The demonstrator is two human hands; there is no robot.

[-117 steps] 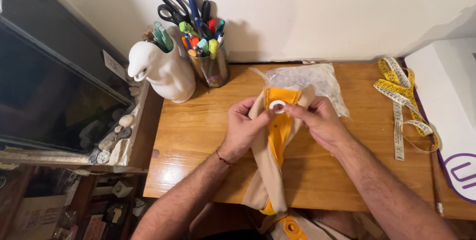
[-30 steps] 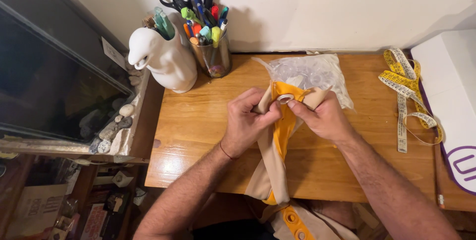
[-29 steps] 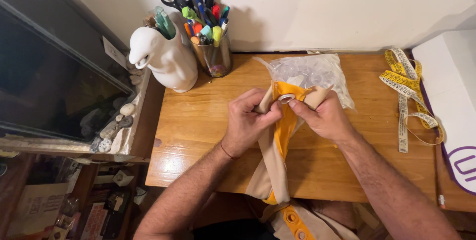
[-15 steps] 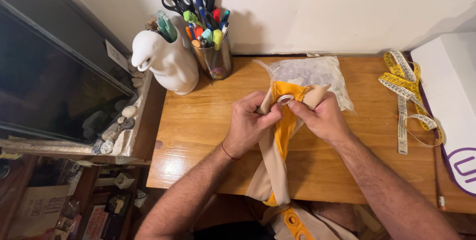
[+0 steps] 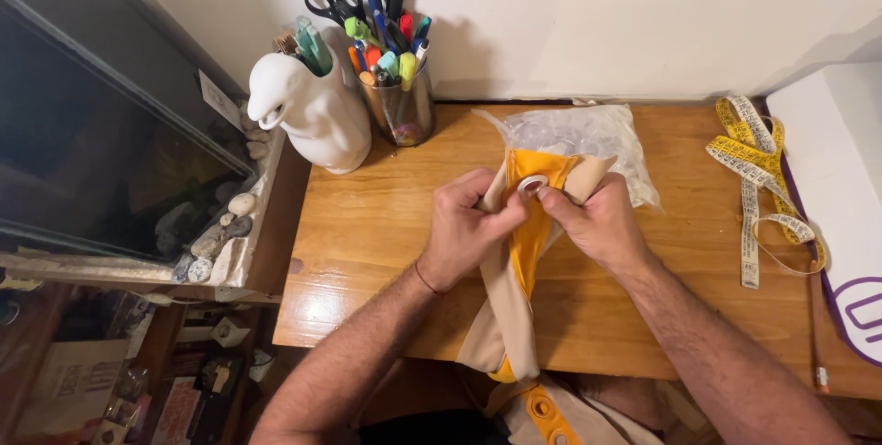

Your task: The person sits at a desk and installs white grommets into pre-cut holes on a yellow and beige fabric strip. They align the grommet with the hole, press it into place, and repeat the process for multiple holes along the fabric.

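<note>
Bare desk (image 5: 386, 225) lies open left of the hands; white jug (image 5: 312, 114), pen cup (image 5: 400, 105) and tape measure (image 5: 758, 188) crowd the back and right.

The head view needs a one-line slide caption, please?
Both hands, left hand and right hand, pinch a white ring on beige-and-orange fabric over a wooden desk.

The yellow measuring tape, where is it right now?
In the head view the yellow measuring tape lies loosely coiled on the wooden desk at the right, between the clear plastic bag and the white box, beyond the right hand.
</note>
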